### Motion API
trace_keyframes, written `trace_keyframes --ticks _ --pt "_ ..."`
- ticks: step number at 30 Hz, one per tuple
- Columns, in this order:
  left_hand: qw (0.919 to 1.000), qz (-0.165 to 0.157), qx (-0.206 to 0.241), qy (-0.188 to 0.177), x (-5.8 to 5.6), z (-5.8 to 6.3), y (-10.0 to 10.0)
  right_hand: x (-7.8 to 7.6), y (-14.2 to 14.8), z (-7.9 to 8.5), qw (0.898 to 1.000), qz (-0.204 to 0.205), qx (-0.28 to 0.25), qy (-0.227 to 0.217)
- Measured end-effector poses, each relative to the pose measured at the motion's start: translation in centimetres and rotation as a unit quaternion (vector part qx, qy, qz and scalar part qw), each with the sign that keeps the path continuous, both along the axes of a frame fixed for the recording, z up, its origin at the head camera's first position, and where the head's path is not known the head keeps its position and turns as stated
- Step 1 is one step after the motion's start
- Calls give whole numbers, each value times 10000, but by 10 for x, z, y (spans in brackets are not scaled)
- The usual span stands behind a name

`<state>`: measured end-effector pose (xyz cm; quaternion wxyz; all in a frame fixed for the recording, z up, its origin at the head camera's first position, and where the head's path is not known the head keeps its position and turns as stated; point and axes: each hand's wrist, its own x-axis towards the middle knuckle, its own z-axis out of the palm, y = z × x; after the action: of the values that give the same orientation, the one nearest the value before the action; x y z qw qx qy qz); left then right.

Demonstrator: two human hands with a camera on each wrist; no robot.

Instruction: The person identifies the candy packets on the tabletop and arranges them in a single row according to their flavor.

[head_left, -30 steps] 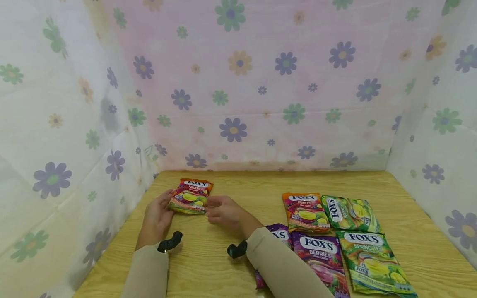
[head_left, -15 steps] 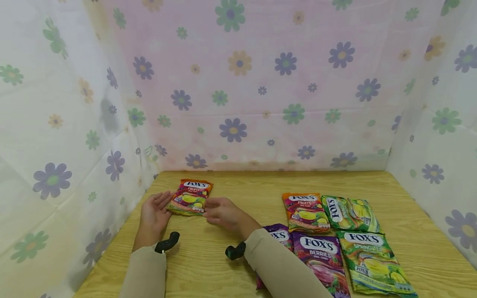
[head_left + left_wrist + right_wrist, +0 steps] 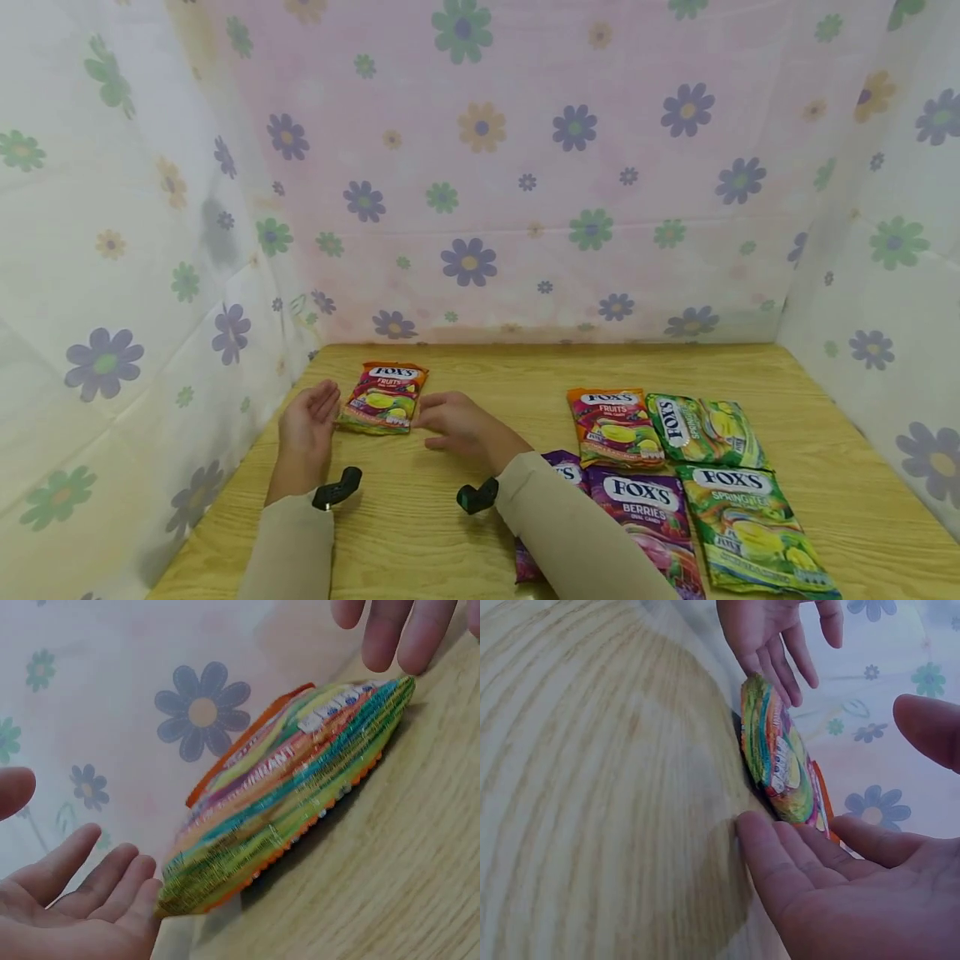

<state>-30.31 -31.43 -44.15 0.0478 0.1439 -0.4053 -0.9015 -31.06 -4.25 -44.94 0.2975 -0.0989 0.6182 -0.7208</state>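
Candy bag point(image 3: 383, 397) lies between hands, apparently touching.

The wooden table point(image 3: 480, 533) carries six FOX'S candy bags in total. Two are orange Fruits bags: one point(image 3: 383, 397) lies alone at the left between the two hands, and one point(image 3: 615, 427) lies in the group at the right. Two are green Springtea bags, one at the rear point(image 3: 705, 430) and one at the front point(image 3: 750, 529), and two are purple Berries bags, one fully visible point(image 3: 645, 521) and one point(image 3: 558, 472) largely covered by a sleeve; two hands are in view, the left hand point(image 3: 306, 425) and the right hand point(image 3: 456, 421).
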Motion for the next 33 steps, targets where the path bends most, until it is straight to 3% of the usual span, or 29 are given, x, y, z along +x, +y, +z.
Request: trace_keyframes --ticks 5,19,27,33 --pt "9993 295 181 156 0 10 4 -1 5 9 9995 -3 244 211" --pt "9982 104 -263 522 -3 29 29 -5 28 27 9860 -320 1089 1225" --pt "9932 94 -848 798 -1 38 48 -3 50 41 9679 -219 1683 1856" --pt "9815 -223 -1496 1173 2 44 69 -2 70 48 9546 -211 1940 2249"
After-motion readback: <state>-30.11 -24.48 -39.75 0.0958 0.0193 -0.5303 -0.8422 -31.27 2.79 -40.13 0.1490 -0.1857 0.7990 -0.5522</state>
